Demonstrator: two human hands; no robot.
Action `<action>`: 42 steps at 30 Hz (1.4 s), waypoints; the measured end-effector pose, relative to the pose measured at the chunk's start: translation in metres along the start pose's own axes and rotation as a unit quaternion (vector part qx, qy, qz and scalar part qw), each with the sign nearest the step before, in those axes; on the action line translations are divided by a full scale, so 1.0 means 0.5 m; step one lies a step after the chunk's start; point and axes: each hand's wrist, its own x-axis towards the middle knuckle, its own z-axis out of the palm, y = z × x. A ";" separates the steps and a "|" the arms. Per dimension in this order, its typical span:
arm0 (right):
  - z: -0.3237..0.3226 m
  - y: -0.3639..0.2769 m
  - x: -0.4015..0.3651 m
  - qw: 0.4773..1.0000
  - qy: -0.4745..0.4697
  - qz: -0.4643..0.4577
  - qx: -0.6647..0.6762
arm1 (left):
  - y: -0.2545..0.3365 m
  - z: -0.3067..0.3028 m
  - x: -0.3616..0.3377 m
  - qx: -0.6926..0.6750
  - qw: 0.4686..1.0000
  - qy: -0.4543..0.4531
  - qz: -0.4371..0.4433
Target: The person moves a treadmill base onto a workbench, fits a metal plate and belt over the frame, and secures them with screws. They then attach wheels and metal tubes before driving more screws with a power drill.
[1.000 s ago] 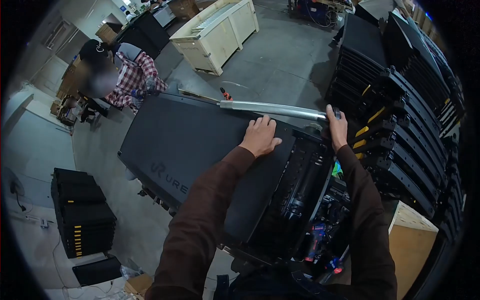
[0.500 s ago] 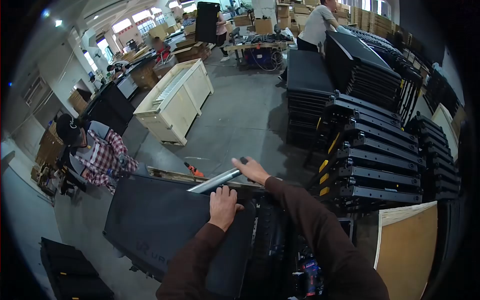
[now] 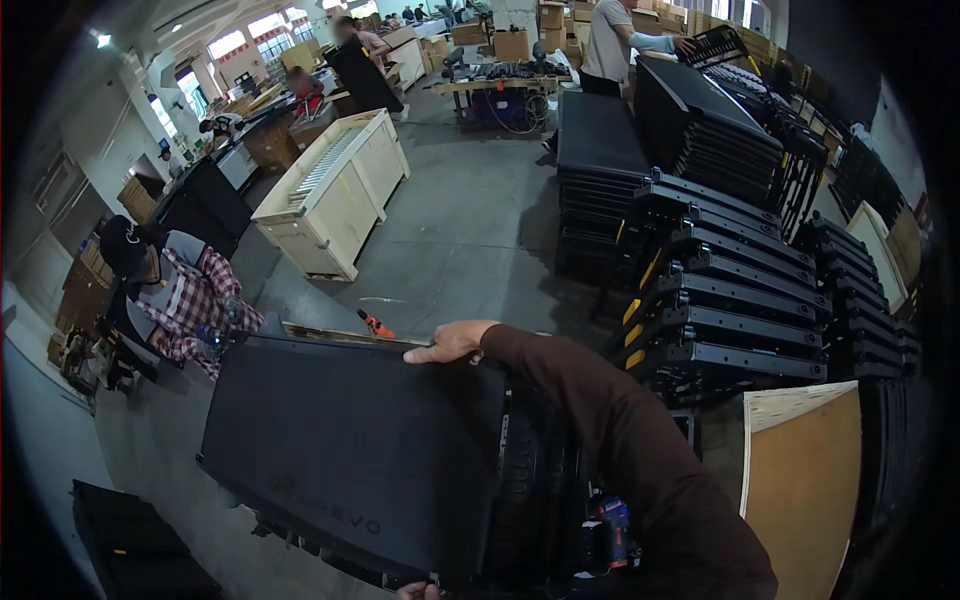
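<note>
Here, a large black deck (image 3: 350, 450), tilted up on its long edge, fills the lower middle of the view. Stacks of black frames (image 3: 730, 300) stand close on the right. A co-worker in a plaid shirt (image 3: 190, 300) crouches at the deck's far left end. The right hand (image 3: 450, 343) hooks partly curled fingers over the top edge. Only a sliver of the left hand (image 3: 418, 592) shows below, so its grip cannot be told. So light a top hold might slip, and the deck could tip onto the co-worker.
</note>
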 end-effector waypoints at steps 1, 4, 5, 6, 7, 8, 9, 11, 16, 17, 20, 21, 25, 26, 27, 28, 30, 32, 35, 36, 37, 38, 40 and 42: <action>0.003 -0.006 -0.010 1.000 0.000 0.002 -0.001 | -0.007 -0.002 -0.016 -0.008 1.000 -0.007 -0.012; 0.003 0.015 -0.036 0.991 0.011 0.005 0.130 | -0.029 -0.007 -0.072 -0.030 0.998 -0.032 -0.050; 0.002 0.044 -0.029 0.992 0.008 0.008 0.126 | -0.034 -0.003 -0.090 -0.039 0.996 -0.038 -0.066; 0.009 0.079 -0.019 0.988 0.023 -0.029 0.152 | -0.038 -0.004 -0.113 -0.045 0.994 -0.044 -0.086; 0.016 0.092 -0.028 0.981 0.035 -0.066 0.177 | -0.045 -0.006 -0.138 -0.049 0.992 -0.051 -0.109; 0.016 0.107 -0.039 0.984 0.063 -0.042 0.160 | -0.048 -0.003 -0.160 -0.055 0.988 -0.055 -0.131; 0.018 0.110 -0.061 0.985 0.087 -0.018 0.145 | -0.052 -0.005 -0.186 -0.058 0.984 -0.062 -0.156; 0.033 0.127 -0.064 0.978 0.097 -0.023 0.181 | -0.046 -0.036 -0.234 -0.044 0.986 -0.061 -0.147; 0.030 0.122 -0.061 0.983 0.086 0.028 0.162 | -0.048 -0.037 -0.215 -0.162 0.968 -0.053 -0.184; 0.029 0.118 -0.062 0.983 0.087 0.026 0.161 | -0.050 -0.031 -0.216 -0.303 0.899 -0.054 -0.312; 0.033 0.116 -0.067 0.971 0.133 -0.012 0.198 | -0.048 -0.041 -0.224 -0.294 0.899 -0.074 -0.316; 0.037 0.122 -0.062 0.965 0.175 -0.042 0.191 | -0.040 -0.043 -0.218 -0.307 0.890 -0.080 -0.327; 0.011 0.154 -0.164 0.969 0.195 -0.014 0.153 | -0.017 -0.047 -0.272 -0.307 0.894 -0.106 -0.307; 0.011 0.168 -0.190 0.972 0.185 0.009 0.144 | -0.002 -0.045 -0.279 -0.309 0.895 -0.106 -0.304; 0.015 0.181 -0.207 0.972 0.187 0.008 0.143 | 0.015 -0.041 -0.287 -0.287 0.909 -0.110 -0.282; 0.022 0.193 -0.220 0.971 0.188 0.007 0.150 | 0.026 -0.037 -0.296 -0.264 0.922 -0.115 -0.260; 0.028 0.225 -0.229 0.968 0.192 0.004 0.161 | 0.024 -0.025 -0.306 -0.237 0.929 -0.124 -0.254; 0.041 0.260 -0.229 0.980 0.173 0.025 0.097 | 0.030 -0.022 -0.311 -0.197 0.945 -0.125 -0.230; 0.063 0.279 -0.215 0.964 0.210 -0.007 0.164 | 0.035 -0.008 -0.312 -0.227 0.927 -0.121 -0.275; 0.069 0.285 -0.213 0.964 0.205 -0.006 0.169 | 0.035 -0.015 -0.316 -0.220 0.927 -0.122 -0.278; 0.070 0.286 -0.208 0.957 0.213 -0.008 0.197 | 0.039 -0.026 -0.311 -0.253 0.917 -0.109 -0.289; 0.069 0.285 -0.203 0.949 0.222 -0.011 0.223 | 0.044 -0.032 -0.302 -0.288 0.905 -0.093 -0.298; 0.091 0.298 -0.199 0.921 0.267 -0.025 0.283 | 0.045 -0.063 -0.278 -0.250 0.924 -0.088 -0.277; 0.099 0.310 -0.190 0.899 0.306 -0.023 0.311 | 0.086 -0.080 -0.240 -0.255 0.930 -0.087 -0.250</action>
